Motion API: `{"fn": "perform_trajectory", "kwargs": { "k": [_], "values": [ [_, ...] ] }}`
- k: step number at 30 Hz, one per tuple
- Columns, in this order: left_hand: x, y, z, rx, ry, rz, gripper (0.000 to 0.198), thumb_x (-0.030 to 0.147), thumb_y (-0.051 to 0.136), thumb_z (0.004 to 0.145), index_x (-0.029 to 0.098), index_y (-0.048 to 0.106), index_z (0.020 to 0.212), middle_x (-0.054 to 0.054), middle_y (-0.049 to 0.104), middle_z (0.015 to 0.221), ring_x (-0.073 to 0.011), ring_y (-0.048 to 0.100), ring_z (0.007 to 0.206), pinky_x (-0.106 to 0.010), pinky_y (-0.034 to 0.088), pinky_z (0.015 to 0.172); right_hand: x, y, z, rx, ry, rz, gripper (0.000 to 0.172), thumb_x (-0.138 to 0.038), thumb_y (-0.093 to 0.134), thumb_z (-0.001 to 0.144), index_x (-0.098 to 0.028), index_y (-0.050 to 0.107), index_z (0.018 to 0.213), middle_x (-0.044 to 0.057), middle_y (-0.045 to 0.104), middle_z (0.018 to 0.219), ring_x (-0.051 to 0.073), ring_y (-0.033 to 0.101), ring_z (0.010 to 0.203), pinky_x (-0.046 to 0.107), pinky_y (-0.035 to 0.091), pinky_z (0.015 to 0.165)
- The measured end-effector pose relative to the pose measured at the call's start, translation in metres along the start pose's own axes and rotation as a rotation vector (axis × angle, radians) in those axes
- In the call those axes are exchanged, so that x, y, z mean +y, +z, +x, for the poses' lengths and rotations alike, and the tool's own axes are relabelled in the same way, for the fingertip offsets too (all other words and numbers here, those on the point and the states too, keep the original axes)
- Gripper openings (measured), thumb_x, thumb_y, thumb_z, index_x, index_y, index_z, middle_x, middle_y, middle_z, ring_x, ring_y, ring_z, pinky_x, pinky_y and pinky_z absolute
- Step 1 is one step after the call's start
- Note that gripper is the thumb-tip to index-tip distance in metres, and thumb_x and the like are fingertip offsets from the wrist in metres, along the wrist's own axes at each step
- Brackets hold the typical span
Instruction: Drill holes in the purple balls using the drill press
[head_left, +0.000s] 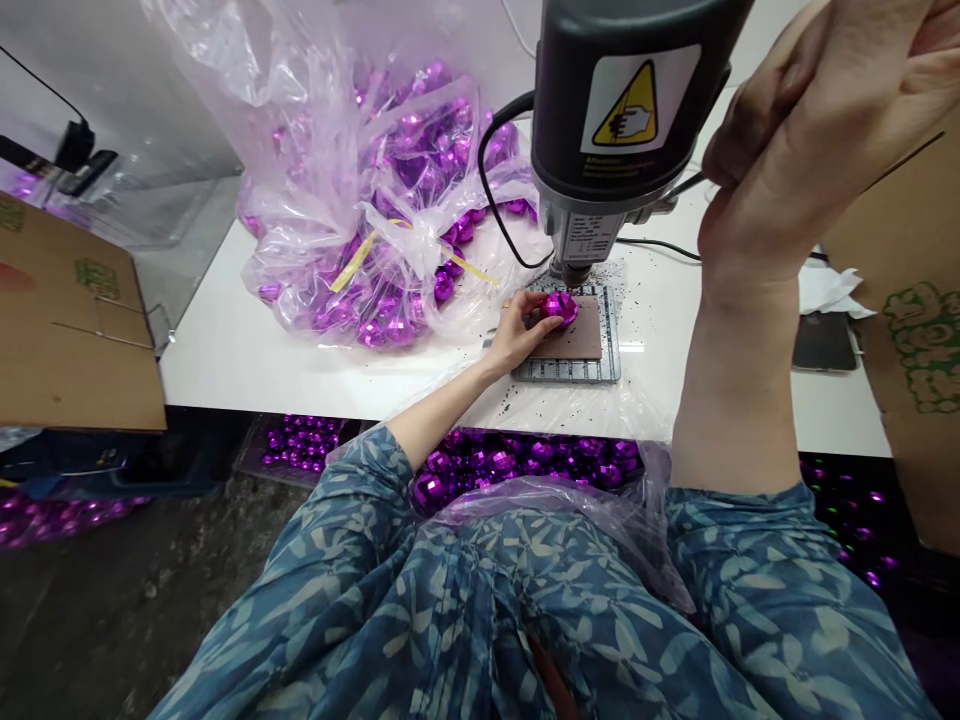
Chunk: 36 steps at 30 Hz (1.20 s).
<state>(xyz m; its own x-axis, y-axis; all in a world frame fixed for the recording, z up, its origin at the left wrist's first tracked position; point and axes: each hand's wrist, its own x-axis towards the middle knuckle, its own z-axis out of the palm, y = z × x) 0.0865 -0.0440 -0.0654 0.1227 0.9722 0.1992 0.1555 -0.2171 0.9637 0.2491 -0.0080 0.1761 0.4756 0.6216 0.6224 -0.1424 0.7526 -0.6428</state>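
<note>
Shiny purple faceted ball [561,309]: left grip [520,332] pinched on it; best held firm, fingers [533,299] clear of dark metal drill chuck [576,274]. Right grip [802,140]: raised; closure cannot be told.

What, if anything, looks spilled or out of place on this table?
Small dark flecks are scattered across the white table around the machine's metal base; they look like spilled debris on an otherwise pale surface. At the right, a crumpled white tissue lies beside a dark flat object. Nothing looks plainly damaged.
</note>
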Motion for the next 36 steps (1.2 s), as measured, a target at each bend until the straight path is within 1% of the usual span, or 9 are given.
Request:
{"fn": "perform_trajectory", "kwargs": {
  "k": [6, 9, 11, 13, 18, 25, 27, 31, 36],
  "values": [
    [0.005, 0.005, -0.007, -0.017, 0.033, 0.13, 0.046, 0.044, 0.089, 0.087, 0.023, 0.066, 0.121, -0.012, 0.069, 0.127, -0.0333, 0.062, 0.133, -0.058, 0.047, 0.121, 0.002, -0.003, 0.001, 0.016, 0.029, 0.008, 0.044, -0.014, 0.027, 0.1, -0.018, 0.021, 0.057, -0.003, 0.022, 0.045, -0.002, 0.021, 0.038, 0.018, 0.011, 0.043],
    [0.008, 0.004, -0.011, -0.072, 0.073, 0.099, 0.053, 0.046, 0.09, 0.085, 0.024, 0.065, 0.127, -0.013, 0.068, 0.132, -0.0328, 0.063, 0.134, -0.054, 0.052, 0.119, 0.003, -0.006, 0.0, -0.017, -0.003, 0.018, 0.053, -0.043, 0.054, 0.094, -0.018, 0.023, 0.059, -0.003, 0.026, 0.047, -0.002, 0.025, 0.04, 0.018, 0.011, 0.044],
    [0.009, 0.003, -0.012, -0.101, 0.086, 0.064, 0.057, 0.05, 0.088, 0.086, 0.025, 0.064, 0.131, -0.013, 0.067, 0.137, -0.0319, 0.064, 0.134, -0.052, 0.053, 0.118, 0.004, -0.007, 0.0, -0.021, -0.037, 0.051, 0.066, -0.068, 0.065, 0.068, -0.017, 0.024, 0.06, -0.004, 0.023, 0.047, -0.002, 0.025, 0.04, 0.019, 0.01, 0.044],
    [0.01, 0.002, -0.012, -0.12, 0.09, 0.036, 0.059, 0.053, 0.087, 0.086, 0.025, 0.064, 0.131, -0.014, 0.067, 0.14, -0.0317, 0.066, 0.133, -0.051, 0.053, 0.118, 0.007, -0.007, -0.001, -0.04, -0.056, 0.048, 0.073, -0.077, 0.063, 0.054, -0.016, 0.023, 0.061, -0.005, 0.016, 0.048, -0.003, 0.024, 0.039, 0.019, 0.011, 0.044],
    [0.013, -0.001, -0.009, -0.148, 0.087, -0.009, 0.061, 0.059, 0.088, 0.083, 0.025, 0.065, 0.128, -0.013, 0.073, 0.135, -0.0324, 0.07, 0.13, -0.052, 0.054, 0.117, 0.005, -0.011, -0.008, -0.059, -0.101, -0.025, 0.078, -0.08, 0.057, 0.062, -0.011, 0.021, 0.06, -0.003, 0.016, 0.048, -0.004, 0.028, 0.04, 0.017, 0.008, 0.044],
    [0.013, 0.0, -0.009, -0.14, 0.093, 0.001, 0.063, 0.061, 0.088, 0.083, 0.024, 0.065, 0.128, -0.014, 0.075, 0.134, -0.0316, 0.071, 0.129, -0.052, 0.053, 0.118, -0.015, -0.022, -0.043, -0.039, -0.151, -0.003, 0.071, -0.062, 0.063, 0.079, -0.005, 0.032, 0.052, -0.001, 0.019, 0.047, -0.005, 0.03, 0.043, 0.015, 0.023, 0.056],
    [0.013, 0.001, -0.01, -0.141, 0.1, -0.007, 0.063, 0.061, 0.088, 0.083, 0.024, 0.065, 0.128, -0.014, 0.075, 0.133, -0.032, 0.071, 0.129, -0.052, 0.053, 0.119, -0.015, -0.025, -0.052, -0.03, -0.148, -0.007, 0.073, -0.058, 0.063, 0.083, -0.004, 0.025, 0.052, -0.001, 0.014, 0.048, -0.006, 0.031, 0.044, 0.014, 0.025, 0.057],
    [0.013, 0.001, -0.01, -0.132, 0.096, 0.005, 0.06, 0.06, 0.087, 0.084, 0.025, 0.065, 0.128, -0.014, 0.074, 0.135, -0.0322, 0.071, 0.13, -0.053, 0.054, 0.119, -0.007, -0.03, -0.06, 0.003, -0.199, 0.051, 0.085, -0.058, 0.066, 0.085, -0.01, 0.002, 0.06, -0.001, 0.003, 0.048, -0.003, 0.028, 0.04, 0.016, 0.014, 0.048],
    [0.011, 0.001, -0.01, -0.123, 0.081, 0.013, 0.059, 0.056, 0.089, 0.083, 0.025, 0.066, 0.128, -0.013, 0.075, 0.135, -0.0321, 0.071, 0.131, -0.053, 0.053, 0.12, 0.01, -0.039, -0.065, 0.033, -0.272, 0.07, 0.083, -0.054, 0.065, 0.091, -0.012, 0.0, 0.061, -0.001, -0.001, 0.047, -0.001, 0.023, 0.038, 0.02, 0.013, 0.044]
  ]
}}
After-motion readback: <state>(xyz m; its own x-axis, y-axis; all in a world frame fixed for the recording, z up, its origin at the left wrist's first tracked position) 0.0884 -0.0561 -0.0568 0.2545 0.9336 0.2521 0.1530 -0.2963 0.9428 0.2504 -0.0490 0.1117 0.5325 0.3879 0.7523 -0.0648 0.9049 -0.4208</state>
